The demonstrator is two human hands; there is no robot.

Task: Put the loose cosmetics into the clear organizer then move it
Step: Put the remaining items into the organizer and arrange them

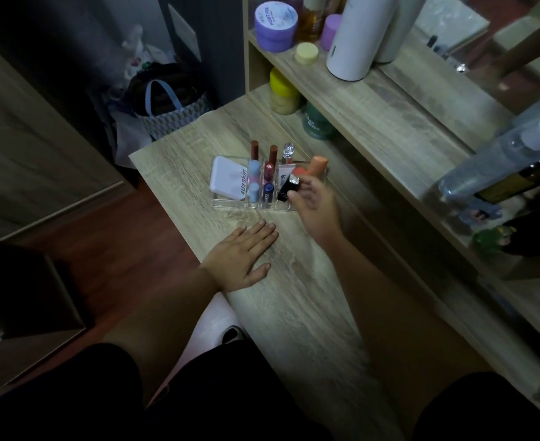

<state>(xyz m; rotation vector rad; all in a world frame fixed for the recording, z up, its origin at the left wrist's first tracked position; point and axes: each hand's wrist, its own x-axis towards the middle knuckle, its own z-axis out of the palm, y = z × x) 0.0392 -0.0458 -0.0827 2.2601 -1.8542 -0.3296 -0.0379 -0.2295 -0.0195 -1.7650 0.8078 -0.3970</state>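
Note:
The clear organizer (pixel 230 203) stands on the wooden table (pixel 294 297) and holds a white compact (pixel 227 176), several lipsticks in its small slots and an orange tube (pixel 318 163) at its right end. My right hand (pixel 315 205) hovers at the organizer's right front. Its fingertips touch a black lipstick with a silver top (pixel 289 187), which leans in a front slot; whether they grip it is unclear. My left hand (pixel 243 254) lies flat on the table in front of the organizer, fingers spread, holding nothing.
A two-level shelf (pixel 373 100) rises behind the table with purple jars (pixel 275 25), a yellow jar (pixel 283 90), a green jar (pixel 316 122) and a white bottle (pixel 358 33). A mirror stands at the right. A bag (pixel 170 103) sits on the floor to the left.

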